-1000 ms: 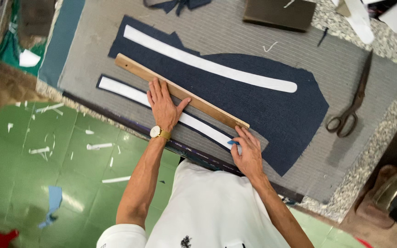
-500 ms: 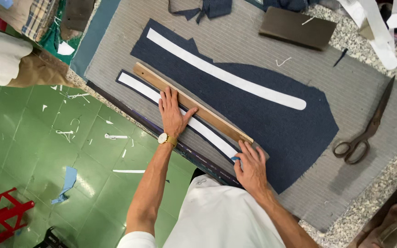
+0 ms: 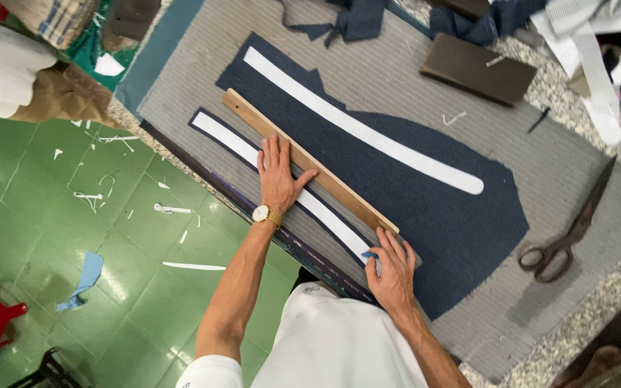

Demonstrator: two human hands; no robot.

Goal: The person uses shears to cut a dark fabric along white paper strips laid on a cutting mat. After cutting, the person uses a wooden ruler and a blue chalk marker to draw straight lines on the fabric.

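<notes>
L hand [image 3: 279, 178] flat, fingers spread, pins wooden ruler [image 3: 310, 171] along white strip [image 3: 282, 183] on navy cloth [image 3: 425, 208]. R hand [image 3: 394, 267] pinches blue chalk [image 3: 369, 254] at ruler end; grip narrow. Scissors [image 3: 568, 231] well apart on tabletop [image 3: 583, 316].

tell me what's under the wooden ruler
The wooden ruler lies on dark navy fabric, beside a white strip. The left hand presses it down. What lies directly beneath the ruler is covered.
</notes>
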